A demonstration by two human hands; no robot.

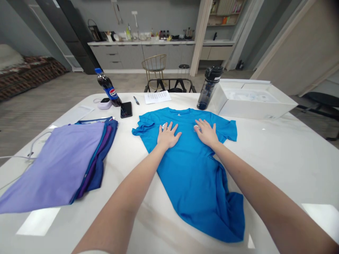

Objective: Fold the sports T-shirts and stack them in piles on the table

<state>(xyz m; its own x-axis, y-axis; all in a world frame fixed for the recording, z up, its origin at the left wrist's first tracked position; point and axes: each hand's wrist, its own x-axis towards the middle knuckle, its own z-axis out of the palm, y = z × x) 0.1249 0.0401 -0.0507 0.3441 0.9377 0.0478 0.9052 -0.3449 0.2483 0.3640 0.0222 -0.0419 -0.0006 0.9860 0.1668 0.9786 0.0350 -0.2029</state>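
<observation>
A blue T-shirt (190, 165) lies spread on the white table, collar toward the far side. Its left sleeve is bunched and its lower right side is rumpled and folded over. My left hand (167, 135) rests flat on the upper left chest of the shirt, fingers spread. On the upper right chest lies my right hand (206, 132), palm down with the fingers apart. Small whitish prints show partly beside the fingers of both hands. To the left, a stack of folded garments has a lavender one (63, 158) on top, with purple and dark blue layers underneath.
Beyond the shirt stand a cola bottle (108, 87), a dark water bottle (209, 88) and an open white box (251, 100). A phone (126, 109), a pen (136, 100) and a printed sheet (158, 97) lie nearby. White cables (18, 157) run along the left edge.
</observation>
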